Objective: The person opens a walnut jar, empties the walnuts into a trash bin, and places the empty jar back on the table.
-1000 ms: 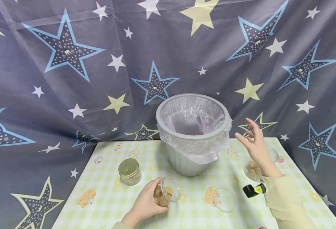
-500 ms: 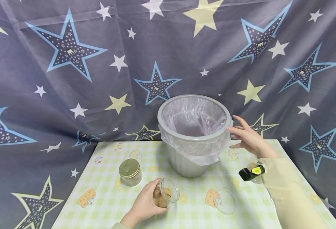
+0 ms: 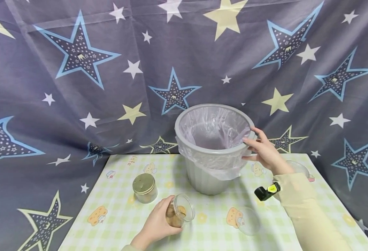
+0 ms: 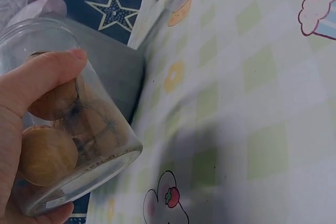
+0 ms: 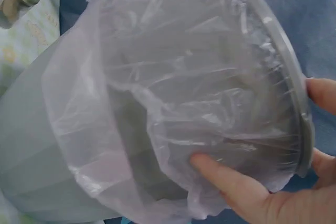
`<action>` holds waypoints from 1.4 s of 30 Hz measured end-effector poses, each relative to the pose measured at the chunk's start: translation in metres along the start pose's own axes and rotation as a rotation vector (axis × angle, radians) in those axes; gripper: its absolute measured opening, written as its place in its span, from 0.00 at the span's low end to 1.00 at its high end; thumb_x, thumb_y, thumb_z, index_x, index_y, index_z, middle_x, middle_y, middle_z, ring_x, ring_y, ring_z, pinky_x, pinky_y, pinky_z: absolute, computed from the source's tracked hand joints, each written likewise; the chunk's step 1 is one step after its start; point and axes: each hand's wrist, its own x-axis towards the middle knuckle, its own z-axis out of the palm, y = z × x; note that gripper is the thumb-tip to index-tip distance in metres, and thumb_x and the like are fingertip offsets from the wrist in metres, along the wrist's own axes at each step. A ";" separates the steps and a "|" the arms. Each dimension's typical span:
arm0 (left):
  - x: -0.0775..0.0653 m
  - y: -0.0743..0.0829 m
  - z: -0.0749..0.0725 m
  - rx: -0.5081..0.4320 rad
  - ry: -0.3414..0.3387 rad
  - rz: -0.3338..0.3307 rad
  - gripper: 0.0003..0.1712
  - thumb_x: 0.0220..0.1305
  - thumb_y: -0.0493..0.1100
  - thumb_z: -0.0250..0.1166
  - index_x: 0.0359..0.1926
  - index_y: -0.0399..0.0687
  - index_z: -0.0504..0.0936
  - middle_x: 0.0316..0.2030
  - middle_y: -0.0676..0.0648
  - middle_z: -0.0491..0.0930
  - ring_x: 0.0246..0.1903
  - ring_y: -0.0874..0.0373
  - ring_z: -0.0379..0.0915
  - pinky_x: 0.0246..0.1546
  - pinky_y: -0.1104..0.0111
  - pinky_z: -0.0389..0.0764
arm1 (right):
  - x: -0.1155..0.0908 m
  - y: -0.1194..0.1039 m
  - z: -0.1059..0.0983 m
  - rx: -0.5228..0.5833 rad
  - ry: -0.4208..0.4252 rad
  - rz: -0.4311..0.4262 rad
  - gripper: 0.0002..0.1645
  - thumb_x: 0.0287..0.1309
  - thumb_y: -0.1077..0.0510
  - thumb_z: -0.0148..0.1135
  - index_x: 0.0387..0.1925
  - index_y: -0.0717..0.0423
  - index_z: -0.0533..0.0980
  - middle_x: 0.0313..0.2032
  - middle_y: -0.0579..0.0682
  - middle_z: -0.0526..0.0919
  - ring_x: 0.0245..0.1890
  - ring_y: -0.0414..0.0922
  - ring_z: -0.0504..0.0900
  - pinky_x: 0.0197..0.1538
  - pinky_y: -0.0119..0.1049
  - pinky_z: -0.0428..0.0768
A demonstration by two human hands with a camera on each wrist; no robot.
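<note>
In the head view my left hand (image 3: 155,223) grips a clear glass jar (image 3: 188,205), tilted with its lidless mouth to the right. Round brown balls (image 4: 48,155) fill its lower part in the left wrist view. My right hand (image 3: 267,155) holds the right side of the grey trash can (image 3: 202,179) at its rim. In the right wrist view its thumb (image 5: 231,179) presses the outside of the thin plastic liner (image 5: 173,40), while other fingertips reach the rim. That liner is folded over the rim and hangs loosely; the can's bottom inside is hard to make out.
A jar with a gold lid (image 3: 144,188) stands left of the can. On the checkered table (image 3: 115,233), a clear round lid (image 3: 249,221) lies front right. Another clear round piece (image 3: 298,168) is partly behind my right sleeve. A starry cloth (image 3: 140,52) hangs behind.
My right hand has moved left and down from the air beside the trash can and now holds its rim. The left hand with the jar has stayed nearly still.
</note>
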 end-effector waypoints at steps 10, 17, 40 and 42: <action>0.001 -0.001 -0.008 -0.016 0.006 0.006 0.58 0.33 0.51 0.81 0.66 0.41 0.61 0.57 0.43 0.72 0.54 0.43 0.70 0.53 0.41 0.73 | 0.007 0.010 0.010 0.004 0.098 -0.085 0.40 0.67 0.54 0.50 0.73 0.44 0.42 0.50 0.51 0.53 0.48 0.46 0.60 0.49 0.52 0.81; 0.007 0.003 -0.022 -0.017 0.019 -0.014 0.60 0.33 0.54 0.81 0.66 0.42 0.61 0.59 0.42 0.71 0.56 0.43 0.69 0.55 0.42 0.72 | 0.009 0.010 0.017 0.007 0.159 -0.114 0.38 0.66 0.56 0.50 0.72 0.45 0.46 0.45 0.50 0.56 0.43 0.43 0.60 0.41 0.45 0.84; 0.050 0.034 -0.120 0.219 0.201 0.196 0.60 0.26 0.50 0.82 0.65 0.40 0.64 0.56 0.39 0.74 0.55 0.44 0.71 0.56 0.49 0.73 | 0.005 0.020 0.012 -0.086 0.284 -0.121 0.37 0.64 0.54 0.54 0.71 0.46 0.53 0.37 0.48 0.60 0.36 0.35 0.73 0.35 0.38 0.85; 0.056 0.038 -0.128 0.240 0.208 0.216 0.60 0.27 0.50 0.82 0.65 0.41 0.64 0.54 0.40 0.74 0.52 0.47 0.72 0.54 0.51 0.75 | 0.005 0.021 0.012 -0.093 0.286 -0.119 0.37 0.64 0.54 0.54 0.71 0.46 0.53 0.38 0.48 0.60 0.36 0.35 0.73 0.34 0.37 0.85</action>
